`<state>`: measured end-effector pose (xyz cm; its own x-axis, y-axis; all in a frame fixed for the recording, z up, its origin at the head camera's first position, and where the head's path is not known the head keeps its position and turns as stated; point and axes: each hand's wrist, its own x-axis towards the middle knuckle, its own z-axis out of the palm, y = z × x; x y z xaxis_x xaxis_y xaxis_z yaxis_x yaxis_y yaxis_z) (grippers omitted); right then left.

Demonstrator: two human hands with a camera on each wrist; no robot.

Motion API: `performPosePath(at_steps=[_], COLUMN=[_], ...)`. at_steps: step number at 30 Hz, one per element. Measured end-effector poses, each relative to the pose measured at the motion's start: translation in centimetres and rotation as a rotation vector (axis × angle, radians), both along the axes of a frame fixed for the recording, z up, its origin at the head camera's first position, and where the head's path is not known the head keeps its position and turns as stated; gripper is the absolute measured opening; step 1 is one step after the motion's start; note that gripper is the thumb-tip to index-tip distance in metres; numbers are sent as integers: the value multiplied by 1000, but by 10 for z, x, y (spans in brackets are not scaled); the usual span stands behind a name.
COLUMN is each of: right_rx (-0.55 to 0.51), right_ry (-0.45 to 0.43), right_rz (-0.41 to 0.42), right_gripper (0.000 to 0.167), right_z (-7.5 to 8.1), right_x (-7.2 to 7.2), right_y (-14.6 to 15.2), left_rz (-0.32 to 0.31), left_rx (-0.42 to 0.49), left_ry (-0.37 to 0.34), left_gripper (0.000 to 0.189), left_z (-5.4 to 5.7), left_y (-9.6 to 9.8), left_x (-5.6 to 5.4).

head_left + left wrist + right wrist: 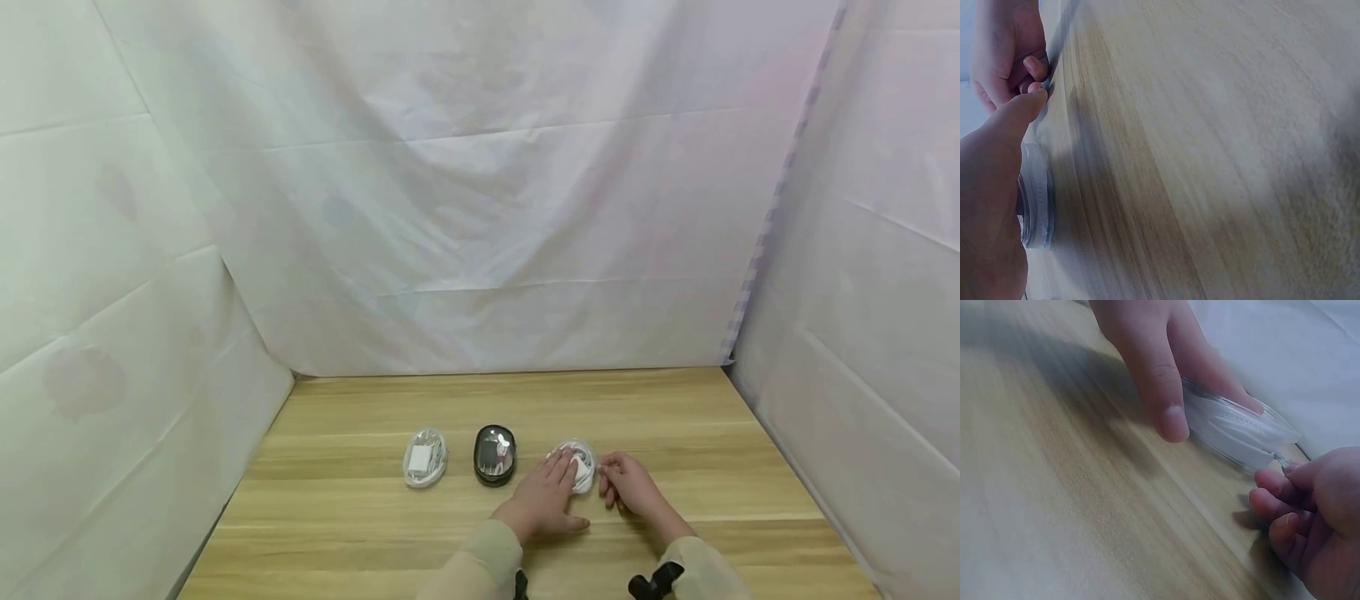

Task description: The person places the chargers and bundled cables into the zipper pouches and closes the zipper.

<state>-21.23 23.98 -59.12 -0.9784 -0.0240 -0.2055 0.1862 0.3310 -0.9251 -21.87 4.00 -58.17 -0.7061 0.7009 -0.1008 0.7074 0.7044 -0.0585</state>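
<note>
A clear oval zip case (588, 477) with a white cable and white plug inside lies on the table at the right of a row. My left hand (546, 493) rests on top of it with fingers straight, covering its left part. In the right wrist view, my right hand (1325, 519) pinches a small zipper pull (1284, 461) at the end of the clear case (1235, 431), thumb against a curled index finger. The left wrist view shows only the case's edge (1038, 197) beside my left hand.
A black-rimmed oval case (495, 455) with a dark plug and cable inside lies left of my hands. Farther left is another clear oval case (425, 458) with a white plug and cable. White cloth (480, 250) hangs behind and on both sides of the wooden table (352, 533).
</note>
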Motion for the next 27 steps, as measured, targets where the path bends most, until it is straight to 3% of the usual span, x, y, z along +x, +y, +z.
performPosePath(at_steps=[7, 14, 27], right_rx=[30, 12, -39], right_ry=[-4, 6, 8], right_rz=[28, 81, 173], right_gripper=[15, 13, 15], right_z=[3, 1, -1], right_x=[2, 8, 17], right_y=[-1, 2, 0], left_rz=[16, 27, 33], left_rx=[2, 14, 15], left_ry=[-4, -37, -16], left_gripper=[98, 97, 97], left_z=[0, 10, 9], left_y=[0, 1, 2], left_x=[-1, 3, 5])
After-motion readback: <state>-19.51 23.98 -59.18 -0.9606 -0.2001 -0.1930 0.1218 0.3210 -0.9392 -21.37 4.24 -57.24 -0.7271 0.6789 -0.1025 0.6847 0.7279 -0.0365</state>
